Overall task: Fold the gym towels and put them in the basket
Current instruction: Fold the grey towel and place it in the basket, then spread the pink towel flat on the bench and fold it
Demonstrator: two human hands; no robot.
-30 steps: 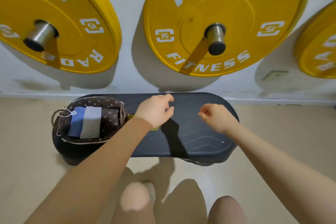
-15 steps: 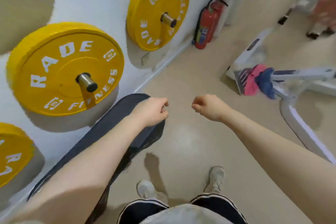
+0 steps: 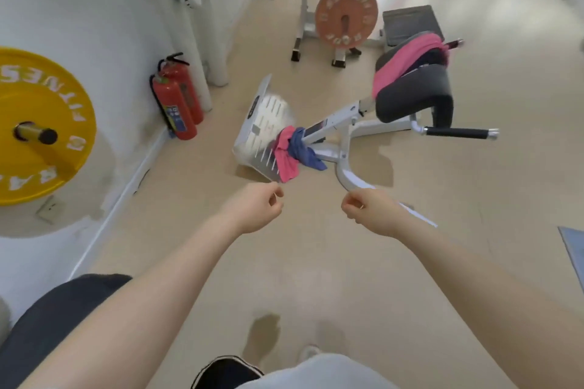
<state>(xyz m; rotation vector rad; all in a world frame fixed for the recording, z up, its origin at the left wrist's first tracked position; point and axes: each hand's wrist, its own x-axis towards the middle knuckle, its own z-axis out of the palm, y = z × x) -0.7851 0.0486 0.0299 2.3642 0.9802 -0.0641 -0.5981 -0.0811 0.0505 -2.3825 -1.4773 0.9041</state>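
A pink towel (image 3: 286, 158) and a blue towel (image 3: 304, 151) hang bunched on the white frame of a bench machine (image 3: 339, 123) ahead on the floor. Another pink towel (image 3: 401, 61) lies draped over the machine's dark pad (image 3: 414, 93). My left hand (image 3: 257, 210) and my right hand (image 3: 371, 211) are held out in front of me, a short way before the hanging towels, with fingers loosely curled and holding nothing. The basket is out of view.
Two red fire extinguishers (image 3: 177, 98) stand against the white wall at left, beside a yellow weight plate (image 3: 38, 126). A dark bench end (image 3: 60, 309) shows at bottom left. A rack with an orange plate (image 3: 346, 14) stands further back. A white slotted footplate (image 3: 265, 133) stands beside the hanging towels.
The view has swung right, away from the bench and basket, toward the bench machine with the towels. Both hands stay held out in front with nothing in them.
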